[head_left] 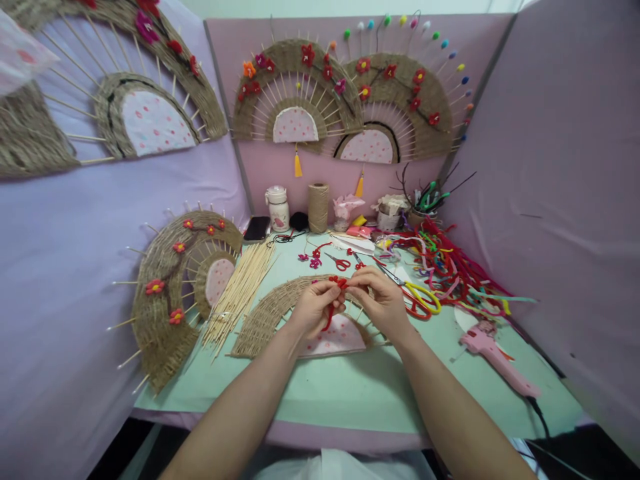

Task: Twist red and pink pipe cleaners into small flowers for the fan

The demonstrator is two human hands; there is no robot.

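Both hands meet above a woven fan [280, 307] that lies on the green table. My left hand [320, 308] pinches a red pipe cleaner [341, 283] bent into small loops, and a loose red end hangs below its fingers. From the right, my right hand [379, 299] holds the same red piece between thumb and fingertips. Part of the fan's woven band and its pink-dotted white centre [340, 337] are hidden by the hands. Beyond them lie small red scissors [342, 264] and magenta flowers [315, 263].
Thin sticks [245, 287] and an upright fan [165, 300] stand at left. To the right are yellow-handled scissors [424, 297], tangled pipe cleaners [450, 267] and a pink glue gun [500, 360] with a cord. Twine [319, 208] and a jar [278, 210] stand behind.
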